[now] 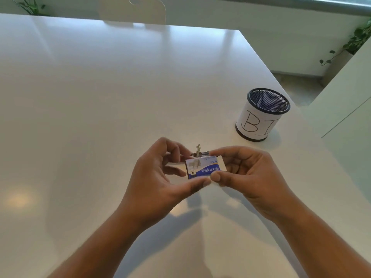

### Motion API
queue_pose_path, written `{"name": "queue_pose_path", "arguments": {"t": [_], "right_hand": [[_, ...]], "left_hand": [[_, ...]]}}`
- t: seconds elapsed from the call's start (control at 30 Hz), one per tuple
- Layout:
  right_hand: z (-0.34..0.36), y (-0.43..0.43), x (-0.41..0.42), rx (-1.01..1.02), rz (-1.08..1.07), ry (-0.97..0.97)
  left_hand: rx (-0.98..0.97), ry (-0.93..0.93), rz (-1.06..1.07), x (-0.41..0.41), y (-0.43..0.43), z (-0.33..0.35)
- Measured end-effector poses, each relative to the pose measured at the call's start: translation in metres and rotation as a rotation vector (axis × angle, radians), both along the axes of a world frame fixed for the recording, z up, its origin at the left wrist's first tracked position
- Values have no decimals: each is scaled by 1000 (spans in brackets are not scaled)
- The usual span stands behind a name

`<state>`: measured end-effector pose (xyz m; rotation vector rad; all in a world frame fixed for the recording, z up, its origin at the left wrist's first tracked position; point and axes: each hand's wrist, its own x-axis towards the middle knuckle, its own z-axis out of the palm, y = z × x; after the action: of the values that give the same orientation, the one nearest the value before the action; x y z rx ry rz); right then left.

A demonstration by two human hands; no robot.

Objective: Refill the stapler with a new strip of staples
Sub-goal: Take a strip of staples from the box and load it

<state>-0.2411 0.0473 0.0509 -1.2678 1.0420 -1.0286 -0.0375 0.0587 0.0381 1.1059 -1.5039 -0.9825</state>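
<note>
A small blue and white staple box [202, 167] is held above the white table [100, 97] between both hands. My left hand [160, 177] pinches its left end and lower edge with thumb and fingers. My right hand [245, 173] grips the right end, where a white inner tray or flap sticks out. Just behind the box a small metal stapler [198, 151] shows, mostly hidden by the box and my fingers; one thin metal part of it stands upright.
A black mesh cup [261, 115] wrapped in white paper with hand-written letters stands to the right, near the table's right edge. A white chair back [140, 11] is at the far side. Plants sit at the far left and far right.
</note>
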Motion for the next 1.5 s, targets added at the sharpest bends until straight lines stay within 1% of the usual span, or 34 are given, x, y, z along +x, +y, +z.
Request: {"name": "queue_pose_path", "arguments": {"t": [0.07, 0.2, 0.47, 0.57, 0.7, 0.83, 0.93, 1.0, 1.1, 1.17, 1.3, 1.5], "right_hand": [[-1, 1, 1, -12, 49, 46], [-3, 0, 0, 12, 106, 22], [-6, -1, -1, 26, 23, 28], [-7, -1, 0, 11, -30, 99], [-7, -1, -1, -38, -90, 246], [-5, 1, 1, -79, -95, 377], [1, 3, 4, -152, -95, 481], [4, 2, 5, -129, -84, 504], [8, 0, 4, -17, -77, 433], [9, -1, 2, 43, -66, 423], [11, 0, 4, 65, -68, 491], [8, 3, 6, 72, -115, 540]], "left_hand": [[-20, -83, -53, 1, -1, 1], [-108, -218, -91, 1, 0, 3], [-87, -257, -26, 4, 0, 2], [-82, -247, -26, 4, -1, 2], [-97, -258, -31, 1, 0, 1], [-129, -290, -31, -1, 1, 0], [-150, -308, -32, -2, 2, 0], [-159, -317, -27, -3, 2, 0], [-159, -299, -29, -2, 2, 0], [-158, -298, -35, -3, 3, 0], [-156, -312, -37, -5, 4, -2], [-186, -345, -5, -9, 5, -3]]}}
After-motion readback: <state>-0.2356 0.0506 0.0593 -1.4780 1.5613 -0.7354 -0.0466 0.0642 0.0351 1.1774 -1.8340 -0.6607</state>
